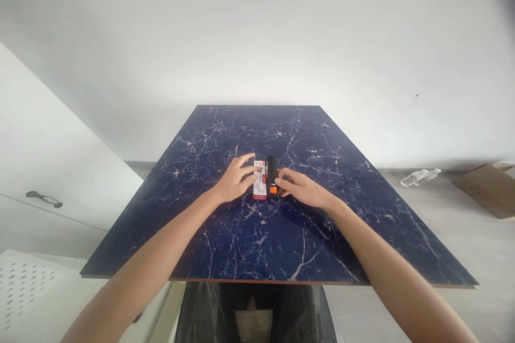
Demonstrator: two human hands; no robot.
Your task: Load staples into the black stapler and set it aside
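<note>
A small red-and-white box (pixel 259 191) with printed pictures lies near the middle of the dark blue table. Right beside it is a long black object (pixel 272 167) with an orange patch at its near end; its exact kind is not clear. My left hand (pixel 233 179) reaches in from the left, fingers spread, with fingertips resting on the box. From the other side, my right hand (pixel 300 187) grips the black object's right edge, thumb on top and fingers bent against its side. Part of that edge is hidden by the fingers.
The marble-patterned table (pixel 201 139) has its far edge by a white wall (pixel 257 37). On the floor at right are clear plastic bottles (pixel 420 177) and a cardboard box (pixel 485 187). A white cabinet with a dark handle (pixel 44 199) stands at left.
</note>
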